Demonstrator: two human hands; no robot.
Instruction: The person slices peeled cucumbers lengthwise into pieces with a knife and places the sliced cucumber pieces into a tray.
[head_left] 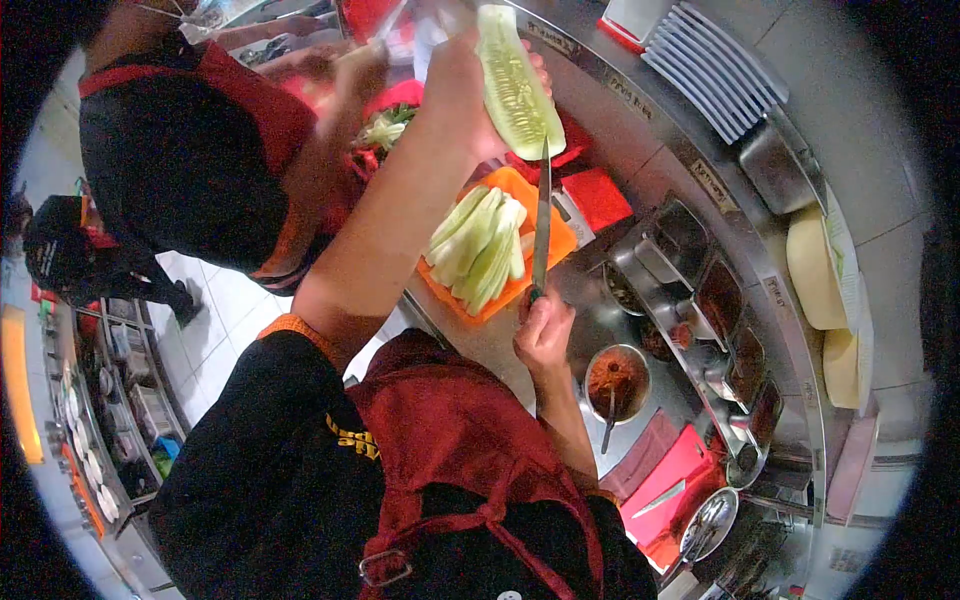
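Note:
My left hand [478,112] grips a long cut cucumber piece [512,85], its seeded pale face turned toward me. In my right hand [546,332] is a knife [542,225], held by its dark handle. The blade points away from me, and its tip meets or overlaps the cucumber's lower end; I cannot tell if it cuts in. Below the raised cucumber, an orange cutting board [545,212] carries a pile of long pale-green cucumber slices [480,245]. Part of my left hand's fingers is hidden behind the cucumber.
At left, a person in a red apron [240,100] works close beside me. A bowl of red sauce [617,378] with a spoon stands right of my knife hand. Metal containers [725,300] line the counter's right side. A second knife [660,498] lies on a red board [685,465].

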